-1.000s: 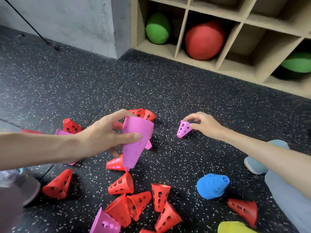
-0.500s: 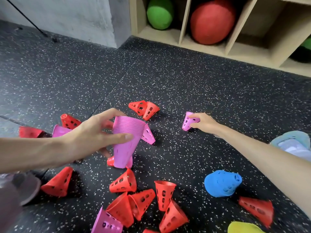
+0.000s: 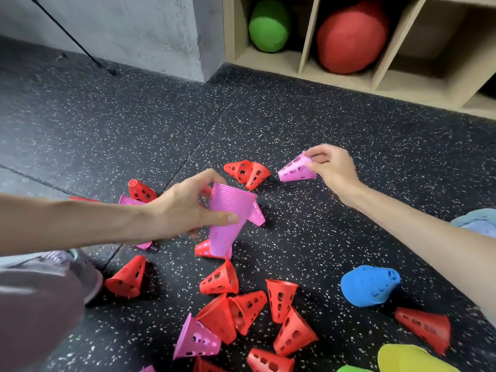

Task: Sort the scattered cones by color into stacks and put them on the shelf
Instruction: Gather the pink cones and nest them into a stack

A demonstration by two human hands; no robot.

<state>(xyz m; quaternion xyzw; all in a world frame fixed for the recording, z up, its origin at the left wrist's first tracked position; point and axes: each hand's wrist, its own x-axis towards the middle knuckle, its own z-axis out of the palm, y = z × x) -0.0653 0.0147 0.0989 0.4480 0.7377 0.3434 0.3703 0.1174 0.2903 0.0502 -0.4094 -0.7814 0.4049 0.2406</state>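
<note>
shelf (image 3: 300, 64) cubbies hold a green ball (image 3: 268, 28) and a red ball (image 3: 351, 36). below the shelf, left hand (image 3: 182, 213) fingers curl round the pink cone stack (image 3: 228, 218); right hand (image 3: 332, 167) pinches a single pink cone (image 3: 295, 170). bare floor (image 3: 295, 116) lies between.

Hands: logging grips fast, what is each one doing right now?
Left hand: closed around the pink stack, holding it.
Right hand: pinching a single pink cone.
</note>
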